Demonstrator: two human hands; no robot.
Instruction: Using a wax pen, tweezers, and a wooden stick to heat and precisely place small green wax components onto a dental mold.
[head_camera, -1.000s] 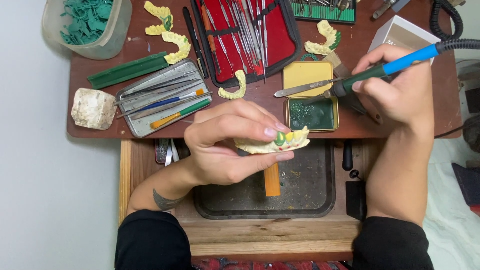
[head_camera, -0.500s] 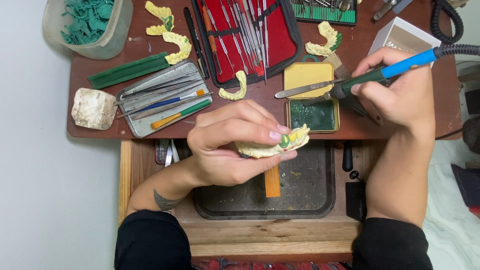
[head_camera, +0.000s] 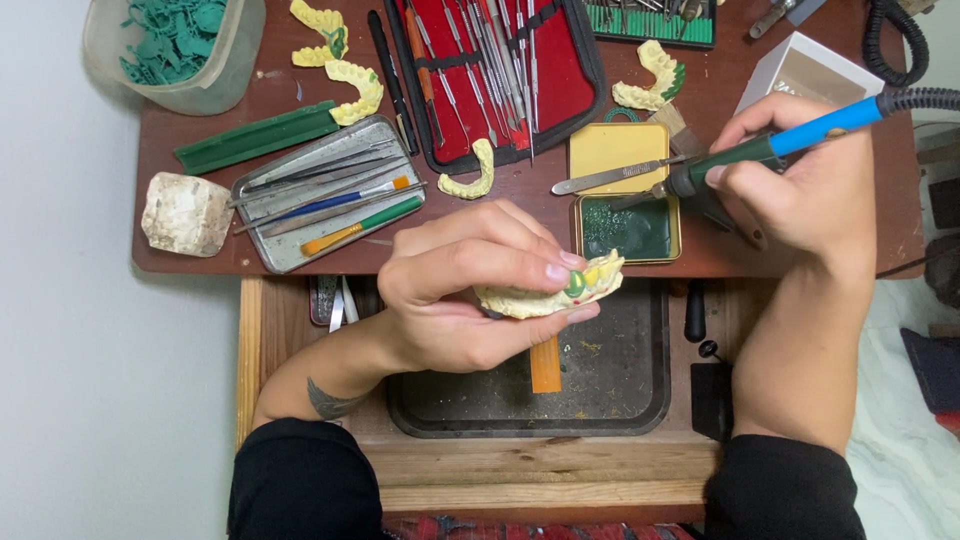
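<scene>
The left hand (head_camera: 470, 290) is pinching a tooth mold (head_camera: 545, 295) already dabbed with green wax. The right hand (head_camera: 800, 180), fingers pressed around a hot pen (head_camera: 770, 148), is dipping it in the wax tin (head_camera: 628, 230) near the bench's front edge, so more is still to be added.

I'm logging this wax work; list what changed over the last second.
The right hand swung the blue-handled wax tool so its tip dipped into the green wax tin. The left hand kept its grip on the dental cast, shifting it slightly rightward. The bench items stayed put.
</scene>
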